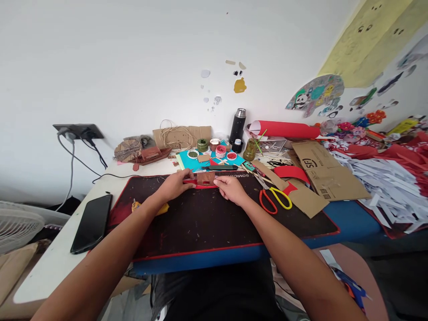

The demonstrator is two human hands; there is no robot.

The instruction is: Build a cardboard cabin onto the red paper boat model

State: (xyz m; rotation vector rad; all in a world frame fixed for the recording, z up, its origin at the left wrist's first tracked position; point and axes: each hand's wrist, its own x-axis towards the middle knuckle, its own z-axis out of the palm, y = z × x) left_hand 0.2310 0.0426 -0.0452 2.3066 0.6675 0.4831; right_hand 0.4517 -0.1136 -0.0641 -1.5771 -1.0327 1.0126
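A small brown cardboard piece [205, 178] with a red mark on its front is held just above the dark desk mat [214, 223]. Along its lower edge runs a red paper strip [202, 187]. My left hand [175, 185] pinches the strip's left end between thumb and fingers. On the other side, my right hand [230, 188] is closed with thumb and forefinger at the right edge of the brown piece. The fingers partly cover both ends. A black-handled craft knife [220, 167] lies just behind, and scissors [274, 199] with orange and yellow handles rest to the right.
Open paint jars [220, 151] stand on blue paper at the back, near a black flask [238, 127]. A brown model boat [152, 155] sits back left, a phone [92, 223] front left. Cardboard [326, 174] and white paper strips [384, 183] lie to the right.
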